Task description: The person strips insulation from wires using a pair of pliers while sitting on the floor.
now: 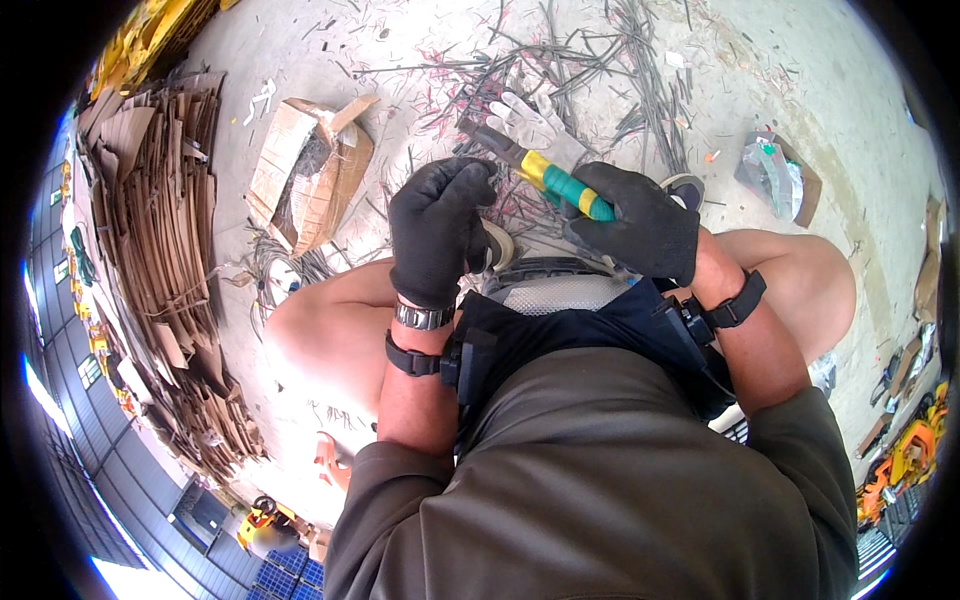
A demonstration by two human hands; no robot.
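Observation:
My right hand (637, 217), in a black work glove, is closed around a pair of pliers or cutters (559, 176) with green and yellow taped handles; the dark metal head points up and left. My left hand (442, 221), also gloved in black, is curled to the left of the tool, apart from it; whether its fingers hold something cannot be told. Beyond the tool a pale work glove (529, 120) lies on the floor among black cable offcuts (637, 67) and thin reddish scraps.
An open cardboard box (330, 180) stands at the left, with a coil of wires (277, 259) below it. Farther left is a long stack of flattened cardboard (165, 225). A small box with plastic bags (776, 176) sits at the right. My bent legs flank my hands.

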